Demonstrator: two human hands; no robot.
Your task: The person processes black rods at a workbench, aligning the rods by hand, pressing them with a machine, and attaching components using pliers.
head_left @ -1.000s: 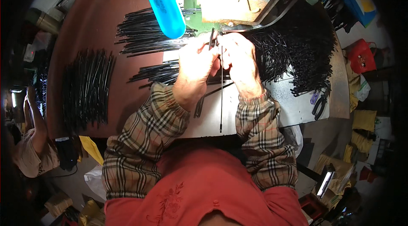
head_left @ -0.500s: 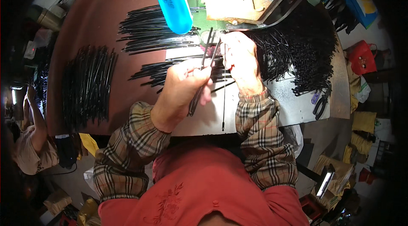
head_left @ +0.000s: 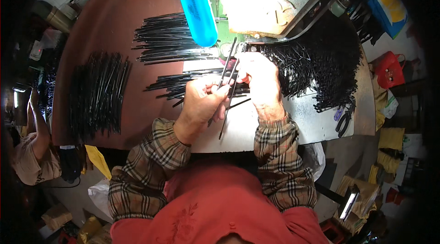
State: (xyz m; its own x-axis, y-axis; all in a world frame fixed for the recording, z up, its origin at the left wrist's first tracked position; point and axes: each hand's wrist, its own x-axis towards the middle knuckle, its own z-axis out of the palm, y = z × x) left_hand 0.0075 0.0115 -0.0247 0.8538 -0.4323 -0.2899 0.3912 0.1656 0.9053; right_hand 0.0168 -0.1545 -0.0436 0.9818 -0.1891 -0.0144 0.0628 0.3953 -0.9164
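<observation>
My left hand (head_left: 201, 102) is closed around a few thin black strips, with one strip (head_left: 227, 63) sticking up past the fingertips. A longer black strip (head_left: 225, 120) slants between my hands, its lower end over the pale work surface. My right hand (head_left: 261, 81) is pinched at the upper part of that strip, just below the machine's lit edge; its fingertips are partly hidden. Beneath and behind my left hand lies a loose bundle of black strips (head_left: 172, 83). Another bundle (head_left: 165, 40) lies farther back.
A blue rounded cover (head_left: 197, 8) hangs beside the brightly lit machine (head_left: 293, 3). More strips (head_left: 98, 97) lie at left, and a dense heap (head_left: 330, 65) at right. Pliers (head_left: 343, 122) rest near the right edge. A person (head_left: 39, 152) is at far left.
The strip that hung straight down from my right hand now slants left, its upper length close to my left fingers. The whole view has shifted slightly, with the table lower.
</observation>
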